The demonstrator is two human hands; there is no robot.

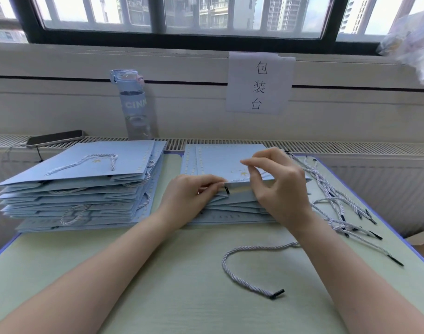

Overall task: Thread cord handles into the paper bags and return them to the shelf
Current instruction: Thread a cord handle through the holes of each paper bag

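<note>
Cord (238,180) hugs bag's (218,162) edge, pinched by left hand (189,192), right hand (281,186).

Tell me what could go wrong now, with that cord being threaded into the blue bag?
The cord that the left hand pinches at the top bag's edge might slip free or crease the paper. The spare cords by the right edge of the table look tangled; pulling one may snag others or sweep some off.

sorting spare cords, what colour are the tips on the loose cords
Black tips on white twisted cord; head view.
</note>
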